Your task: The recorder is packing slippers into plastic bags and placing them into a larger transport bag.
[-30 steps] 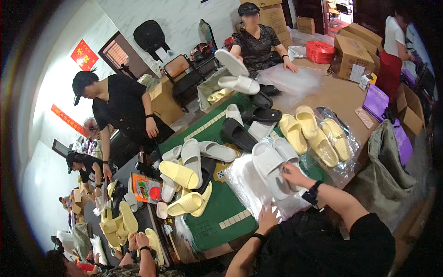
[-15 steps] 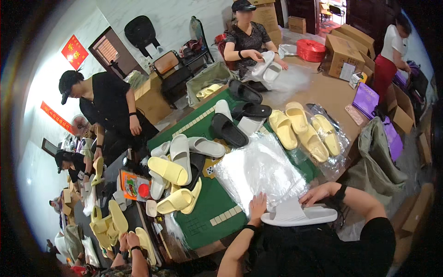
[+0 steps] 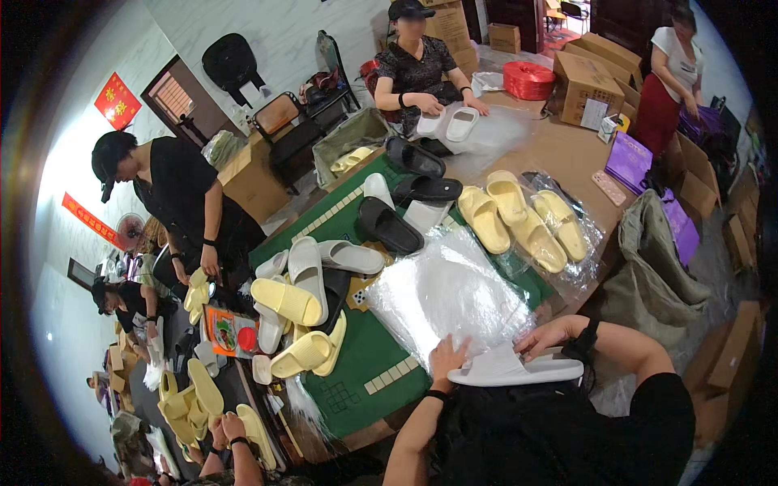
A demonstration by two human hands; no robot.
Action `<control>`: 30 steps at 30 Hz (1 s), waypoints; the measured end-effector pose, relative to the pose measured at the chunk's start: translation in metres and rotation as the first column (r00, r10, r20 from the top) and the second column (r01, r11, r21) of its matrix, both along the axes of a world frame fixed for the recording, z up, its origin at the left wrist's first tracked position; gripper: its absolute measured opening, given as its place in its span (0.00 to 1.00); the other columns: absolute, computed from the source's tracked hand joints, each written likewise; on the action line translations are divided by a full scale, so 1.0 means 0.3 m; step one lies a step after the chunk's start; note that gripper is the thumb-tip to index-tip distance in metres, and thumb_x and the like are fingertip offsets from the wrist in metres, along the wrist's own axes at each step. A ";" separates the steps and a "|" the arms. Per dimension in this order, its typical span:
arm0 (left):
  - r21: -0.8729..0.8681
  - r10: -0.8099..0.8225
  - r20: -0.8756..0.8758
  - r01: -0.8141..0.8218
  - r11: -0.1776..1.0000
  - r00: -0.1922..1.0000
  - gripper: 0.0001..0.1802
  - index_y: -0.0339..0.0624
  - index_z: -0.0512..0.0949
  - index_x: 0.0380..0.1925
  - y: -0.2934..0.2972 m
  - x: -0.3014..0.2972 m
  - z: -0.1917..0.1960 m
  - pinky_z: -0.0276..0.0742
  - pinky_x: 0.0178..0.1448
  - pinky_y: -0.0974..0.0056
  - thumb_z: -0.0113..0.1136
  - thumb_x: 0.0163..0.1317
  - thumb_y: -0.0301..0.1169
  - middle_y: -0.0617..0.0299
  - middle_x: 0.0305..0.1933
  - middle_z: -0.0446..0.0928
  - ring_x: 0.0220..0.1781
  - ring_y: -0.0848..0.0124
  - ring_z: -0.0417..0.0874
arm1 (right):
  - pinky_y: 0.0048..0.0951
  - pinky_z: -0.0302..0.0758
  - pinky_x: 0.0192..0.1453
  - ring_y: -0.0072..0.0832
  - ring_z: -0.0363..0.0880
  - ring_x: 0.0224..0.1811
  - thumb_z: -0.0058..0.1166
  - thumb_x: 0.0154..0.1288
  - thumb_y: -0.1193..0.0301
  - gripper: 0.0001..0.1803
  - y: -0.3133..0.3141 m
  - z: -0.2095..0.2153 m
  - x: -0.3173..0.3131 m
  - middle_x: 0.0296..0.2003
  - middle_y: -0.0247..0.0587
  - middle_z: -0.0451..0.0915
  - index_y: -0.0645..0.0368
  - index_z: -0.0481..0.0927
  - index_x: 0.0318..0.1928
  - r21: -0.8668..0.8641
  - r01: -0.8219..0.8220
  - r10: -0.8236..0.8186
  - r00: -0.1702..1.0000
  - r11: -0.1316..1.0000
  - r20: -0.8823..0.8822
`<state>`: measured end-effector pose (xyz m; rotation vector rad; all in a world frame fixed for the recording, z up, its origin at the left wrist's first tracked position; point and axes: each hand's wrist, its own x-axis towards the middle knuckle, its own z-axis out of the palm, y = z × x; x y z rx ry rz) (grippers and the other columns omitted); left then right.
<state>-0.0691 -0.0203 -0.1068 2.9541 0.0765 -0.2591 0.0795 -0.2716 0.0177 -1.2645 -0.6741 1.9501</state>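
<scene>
A pair of pale grey-white slide slippers (image 3: 519, 373) lies at the near table edge, against my body. Just beyond it spreads a stack of clear plastic bags (image 3: 446, 283), shiny and slightly rumpled. My left hand (image 3: 447, 358) rests on the stack's near edge with its fingers apart, beside the left end of the pair. At the right, my right hand (image 3: 545, 336) bends over the near corner of the bags, its fingertips curled together close to the slipper's strap. What those fingertips pinch, bag edge or slipper, is too small to make out.
Grey, black and yellow slippers (image 3: 304, 308) are heaped on the green mat (image 3: 356, 405) to the left. Yellow slippers (image 3: 535, 243), partly bagged, lie at the right. Across the table a person (image 3: 417, 69) handles white slippers. Grey-green sacking (image 3: 648, 267) and cartons (image 3: 587, 85) stand at the right.
Both of my hands and the near slippers have shifted only slightly. Across the table, the person has lowered the white slippers onto the plastic. At far left, a standing person has lowered a yellow slipper.
</scene>
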 end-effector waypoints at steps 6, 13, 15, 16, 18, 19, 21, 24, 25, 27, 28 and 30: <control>0.192 -0.069 0.022 0.063 0.979 0.997 0.24 0.67 0.63 0.59 -0.051 -0.043 0.019 0.57 0.62 0.48 0.42 0.60 0.42 0.52 0.65 0.57 0.64 0.49 0.58 | 0.20 0.69 0.47 0.17 0.69 0.46 0.52 0.62 0.65 0.32 0.009 0.057 -0.009 0.50 0.33 0.73 0.62 0.57 0.64 0.004 0.015 -0.015 1.000 1.000 0.025; 0.007 0.027 0.039 -0.027 1.000 0.999 0.20 0.52 0.71 0.52 -0.024 -0.036 -0.020 0.59 0.61 0.49 0.43 0.60 0.39 0.51 0.62 0.61 0.63 0.50 0.60 | 0.20 0.69 0.47 0.17 0.70 0.46 0.51 0.63 0.66 0.32 0.006 0.060 -0.012 0.50 0.33 0.73 0.61 0.56 0.64 -0.001 0.000 0.000 1.000 1.000 0.005; -0.095 0.088 0.047 -0.083 0.992 0.995 0.18 0.49 0.73 0.49 -0.001 -0.025 -0.014 0.61 0.60 0.51 0.44 0.60 0.39 0.48 0.60 0.63 0.61 0.50 0.63 | 0.20 0.68 0.48 0.17 0.69 0.46 0.51 0.63 0.66 0.32 0.007 0.078 -0.016 0.50 0.33 0.72 0.61 0.55 0.65 -0.013 0.005 -0.006 1.000 1.000 -0.021; -0.199 0.147 0.049 -0.135 0.971 0.988 0.17 0.47 0.76 0.46 0.007 -0.013 -0.004 0.63 0.59 0.52 0.45 0.61 0.38 0.46 0.58 0.66 0.59 0.49 0.66 | 0.20 0.68 0.48 0.17 0.69 0.46 0.51 0.63 0.66 0.32 0.005 0.083 -0.017 0.50 0.33 0.72 0.60 0.55 0.65 -0.027 0.013 -0.014 0.999 1.000 -0.048; -0.424 0.256 0.118 -0.185 0.887 0.959 0.16 0.43 0.77 0.43 0.007 0.012 0.052 0.65 0.58 0.53 0.46 0.61 0.37 0.44 0.56 0.67 0.57 0.48 0.68 | 0.19 0.68 0.48 0.17 0.69 0.46 0.50 0.63 0.66 0.33 -0.002 0.084 -0.011 0.50 0.33 0.72 0.60 0.54 0.65 -0.002 0.004 -0.004 1.000 1.000 0.016; -0.627 0.383 0.159 -0.206 0.751 0.910 0.14 0.40 0.78 0.40 0.011 0.017 0.076 0.66 0.57 0.54 0.47 0.61 0.36 0.42 0.54 0.69 0.55 0.48 0.70 | 0.18 0.68 0.48 0.16 0.69 0.46 0.50 0.63 0.67 0.33 0.001 0.086 -0.013 0.50 0.32 0.72 0.60 0.53 0.65 0.024 -0.015 0.013 0.996 1.000 0.084; -0.653 0.409 0.217 -0.179 0.736 0.886 0.13 0.39 0.78 0.40 0.026 0.027 0.071 0.67 0.56 0.55 0.49 0.61 0.34 0.44 0.53 0.70 0.55 0.49 0.70 | 0.18 0.68 0.47 0.16 0.69 0.44 0.51 0.63 0.66 0.33 0.009 0.082 -0.024 0.48 0.32 0.73 0.60 0.54 0.65 0.120 0.022 -0.029 0.998 0.993 0.057; -0.738 0.475 0.244 -0.156 0.656 0.846 0.11 0.38 0.78 0.39 0.043 0.039 0.111 0.69 0.54 0.59 0.52 0.61 0.30 0.47 0.51 0.71 0.54 0.53 0.72 | 0.18 0.67 0.42 0.15 0.68 0.40 0.52 0.62 0.65 0.32 0.028 0.122 -0.014 0.41 0.30 0.74 0.61 0.57 0.64 0.180 0.020 -0.049 0.986 0.983 0.158; -0.786 0.485 0.212 -0.147 0.601 0.848 0.11 0.38 0.78 0.39 0.048 0.043 0.128 0.70 0.52 0.60 0.51 0.62 0.31 0.47 0.50 0.72 0.53 0.54 0.73 | 0.18 0.66 0.39 0.15 0.67 0.37 0.53 0.62 0.64 0.32 0.027 0.139 -0.010 0.37 0.29 0.73 0.61 0.59 0.63 0.142 -0.012 -0.030 0.956 0.990 0.292; -0.786 0.484 0.254 -0.113 0.608 0.837 0.13 0.37 0.76 0.40 0.051 0.052 0.153 0.72 0.46 0.64 0.49 0.64 0.34 0.52 0.42 0.76 0.46 0.63 0.77 | 0.18 0.64 0.36 0.15 0.66 0.34 0.53 0.61 0.64 0.31 0.024 0.129 -0.009 0.33 0.29 0.72 0.61 0.60 0.62 0.189 0.005 -0.065 0.949 0.982 0.310; -0.786 0.483 0.255 -0.112 0.608 0.838 0.13 0.37 0.76 0.40 0.053 0.053 0.146 0.72 0.46 0.64 0.49 0.64 0.34 0.52 0.42 0.76 0.46 0.63 0.77 | 0.18 0.63 0.34 0.15 0.64 0.32 0.54 0.61 0.63 0.31 0.026 0.123 -0.010 0.30 0.28 0.71 0.61 0.61 0.62 0.238 0.016 -0.095 0.940 0.971 0.327; -0.897 0.537 -0.008 -0.244 0.369 0.844 0.15 0.35 0.75 0.42 0.058 0.055 0.131 0.73 0.43 0.69 0.48 0.65 0.37 0.59 0.36 0.78 0.39 0.73 0.76 | 0.18 0.63 0.34 0.15 0.64 0.31 0.54 0.61 0.63 0.31 0.025 0.114 -0.008 0.29 0.28 0.71 0.61 0.62 0.61 0.261 0.008 -0.110 0.919 0.965 0.379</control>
